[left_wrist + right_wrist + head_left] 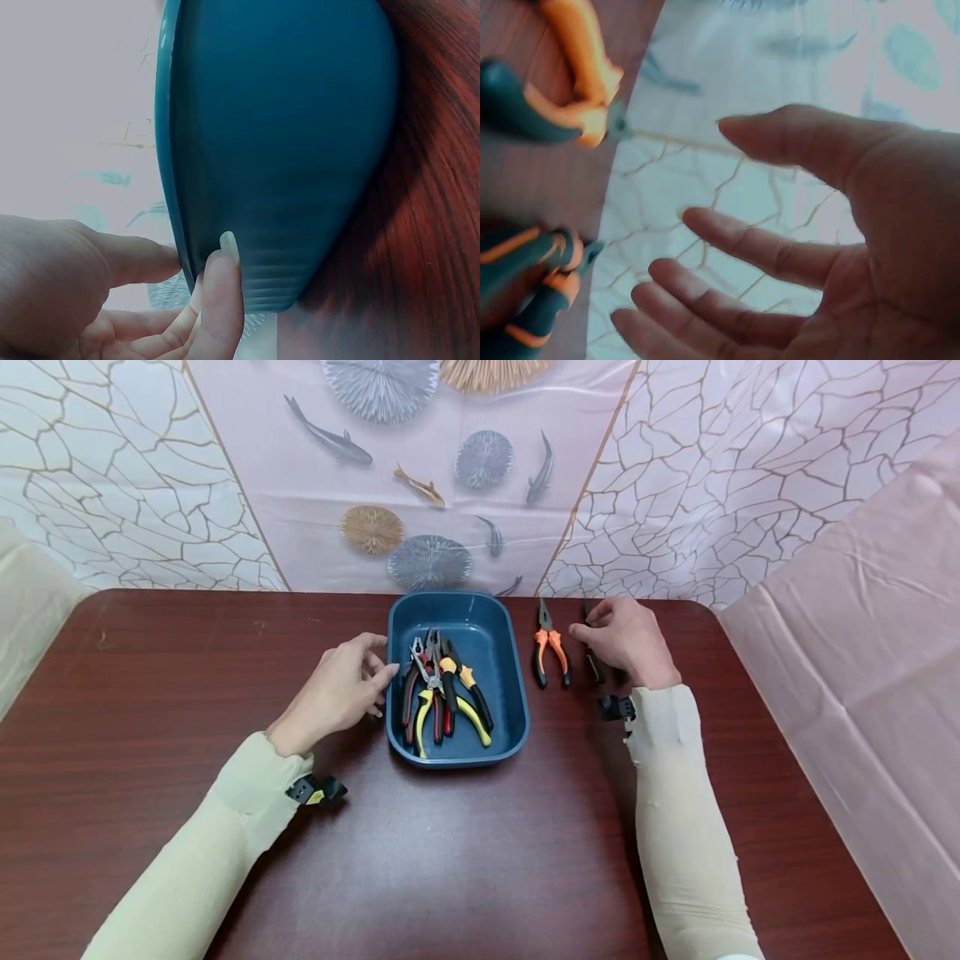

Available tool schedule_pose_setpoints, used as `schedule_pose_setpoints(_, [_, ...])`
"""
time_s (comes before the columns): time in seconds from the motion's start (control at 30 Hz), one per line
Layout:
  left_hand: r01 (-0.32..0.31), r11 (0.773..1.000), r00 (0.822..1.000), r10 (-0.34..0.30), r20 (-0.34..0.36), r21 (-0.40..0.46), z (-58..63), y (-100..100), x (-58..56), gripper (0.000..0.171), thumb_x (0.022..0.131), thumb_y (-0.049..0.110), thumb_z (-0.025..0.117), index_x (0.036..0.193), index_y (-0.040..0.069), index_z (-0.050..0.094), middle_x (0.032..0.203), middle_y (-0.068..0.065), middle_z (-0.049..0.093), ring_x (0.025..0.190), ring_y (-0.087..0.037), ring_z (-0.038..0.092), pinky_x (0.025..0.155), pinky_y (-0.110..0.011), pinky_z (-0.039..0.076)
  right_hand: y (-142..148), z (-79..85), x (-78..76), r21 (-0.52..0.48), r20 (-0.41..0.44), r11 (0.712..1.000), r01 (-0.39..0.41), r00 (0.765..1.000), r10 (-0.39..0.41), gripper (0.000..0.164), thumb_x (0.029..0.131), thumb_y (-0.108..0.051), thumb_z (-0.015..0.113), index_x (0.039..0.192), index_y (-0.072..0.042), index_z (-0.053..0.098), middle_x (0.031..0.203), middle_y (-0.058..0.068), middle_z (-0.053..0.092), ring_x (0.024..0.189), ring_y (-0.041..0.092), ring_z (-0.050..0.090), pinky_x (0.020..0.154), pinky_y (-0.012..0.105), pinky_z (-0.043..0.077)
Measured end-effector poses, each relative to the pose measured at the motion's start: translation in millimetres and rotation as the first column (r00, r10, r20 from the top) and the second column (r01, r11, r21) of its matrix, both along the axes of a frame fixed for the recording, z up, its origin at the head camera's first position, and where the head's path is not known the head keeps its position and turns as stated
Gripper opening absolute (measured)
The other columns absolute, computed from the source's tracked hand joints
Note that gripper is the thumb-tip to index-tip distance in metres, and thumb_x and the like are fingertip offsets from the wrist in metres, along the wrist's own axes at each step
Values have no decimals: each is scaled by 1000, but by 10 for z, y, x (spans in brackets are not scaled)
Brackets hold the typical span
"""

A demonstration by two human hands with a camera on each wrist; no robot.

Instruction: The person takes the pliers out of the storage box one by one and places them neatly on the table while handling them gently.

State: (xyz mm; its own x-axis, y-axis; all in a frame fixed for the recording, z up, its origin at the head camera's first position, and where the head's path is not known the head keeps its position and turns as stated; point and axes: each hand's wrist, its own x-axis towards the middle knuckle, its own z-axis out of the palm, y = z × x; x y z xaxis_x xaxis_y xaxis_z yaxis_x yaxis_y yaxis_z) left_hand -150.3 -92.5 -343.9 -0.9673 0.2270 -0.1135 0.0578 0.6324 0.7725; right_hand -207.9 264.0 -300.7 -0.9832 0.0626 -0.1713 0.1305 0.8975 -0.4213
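Note:
My left hand (341,689) is at the left side of a deep blue tray (517,710). In the left wrist view, its thumb touches the rim and its bent index finger lies by the outer wall. Inside the tray lie several pliers, among them yellow-handled pliers (422,714). To the right of the tray, my right hand (630,639) hovers over black pliers with orange stripes (562,289), its fingers apart and nothing between them. Long-nose pliers with orange and black handles (553,647) lie between that hand and the tray.
Everything stands on a dark red-brown wooden table (480,860). Behind its far edge hangs a patterned cloth (300,510), and a pale pink cloth (870,635) runs along the right side. A small black camera is strapped to each wrist.

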Motion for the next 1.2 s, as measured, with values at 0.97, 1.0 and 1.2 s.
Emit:
schedule_pose_setpoints(0.97, [7, 1000, 1000, -6, -16, 7, -2, 8, 13, 50, 105, 17, 57, 149, -2, 42, 97, -17, 66, 60, -16, 69, 58, -32, 64, -1015, 112, 454, -188, -5, 867, -462, 883, 469, 49, 96, -48, 68, 128, -12, 62, 137, 9, 62, 113, 25, 68, 95, 45, 60])
schedule_pose_setpoints(1.0, [7, 1000, 1000, -7, -16, 8, -2, 9, 13, 50, 105, 17, 57, 149, -2, 42, 97, -17, 66, 60, -16, 69, 58, -32, 64, -1036, 97, 458, -190, 0, 864, -466, 880, 475, 50, 97, -50, 66, 129, -12, 62, 138, 8, 62, 113, 24, 68, 96, 44, 60])
schedule_pose_setpoints(1.2, [7, 1000, 1000, -7, -16, 13, -7, 2, 12, 50, 105, 17, 57, 149, -3, 42, 97, -17, 66, 59, -16, 68, 58, -34, 64, -1171, -6, 480, -169, 16, 850, -499, 861, 509, 53, 103, -55, 51, 133, -12, 60, 132, 7, 63, 111, 21, 66, 96, 42, 57])
